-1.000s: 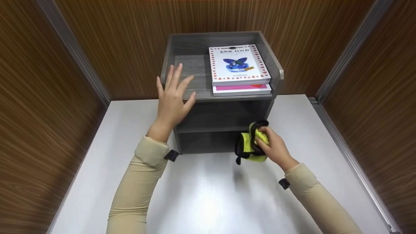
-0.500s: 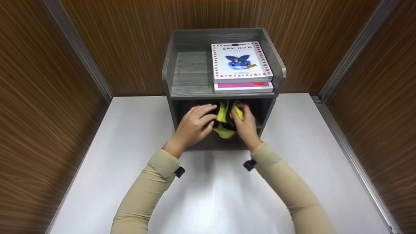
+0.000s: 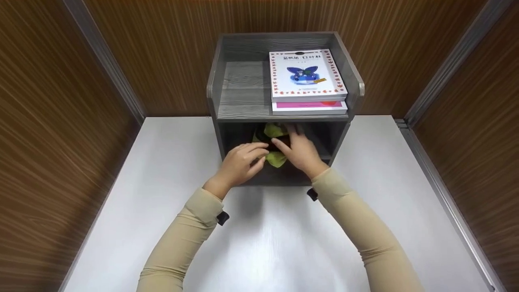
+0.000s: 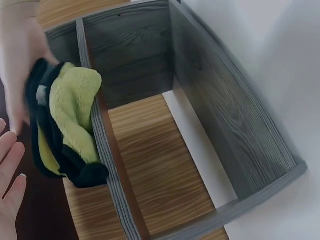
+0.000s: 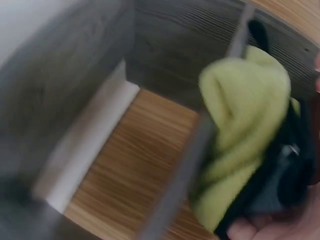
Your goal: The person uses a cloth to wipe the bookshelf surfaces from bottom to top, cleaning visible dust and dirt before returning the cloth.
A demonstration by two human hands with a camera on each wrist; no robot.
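A yellow-green plush cloth [image 3: 277, 159] with black trim lies bunched in the upper compartment of the small grey shelf [image 3: 241, 91], its lower end hanging over the compartment's front edge. My right hand [image 3: 303, 152] touches its right side, fingers straight and reaching into the compartment, thumb spread toward the cloth. On the other side, my left hand [image 3: 240, 163] has its relaxed fingertips right at the cloth's left edge. In the left wrist view the cloth [image 4: 75, 110] shows a small grey label beside its dark edging. Its back part is hidden inside the shelf.
Stacked books [image 3: 310, 81] lie on the right of the shelf's top, inside its raised sides. Brown wood-grain walls [image 3: 101, 16] enclose the white table [image 3: 170, 158] at the back and both sides. A divider board [image 4: 105, 140] separates the shelf's two compartments.
My right hand has carried the cloth from the right front into the upper compartment and loosened its grip. My left hand has come down from the shelf's top left to the cloth's side.
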